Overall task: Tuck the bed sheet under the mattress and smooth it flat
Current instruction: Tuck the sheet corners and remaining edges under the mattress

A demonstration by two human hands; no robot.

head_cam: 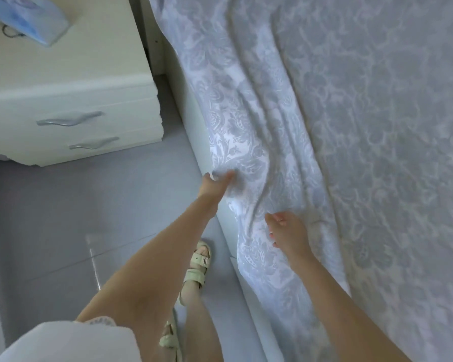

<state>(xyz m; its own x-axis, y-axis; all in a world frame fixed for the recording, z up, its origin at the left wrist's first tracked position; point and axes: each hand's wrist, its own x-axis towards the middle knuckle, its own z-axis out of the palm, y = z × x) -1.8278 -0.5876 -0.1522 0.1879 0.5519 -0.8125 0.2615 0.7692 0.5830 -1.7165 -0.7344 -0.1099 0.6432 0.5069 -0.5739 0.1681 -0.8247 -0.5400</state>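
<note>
- Left hand (pixel 216 182), fingers curled, pinches the bed sheet (pixel 246 121) at its hanging edge, mid-frame.
- Right hand (pixel 289 233) lies on its folds, lower right; whether it grips is unclear.
- Open floor (pixel 63 218) separates bed frame (pixel 191 108) from nightstand (pixel 63 74), upper left.

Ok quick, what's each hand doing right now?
Left hand: pinching the edge of the sheet.
Right hand: on the sheet, but whether it grips cannot be told.
</note>
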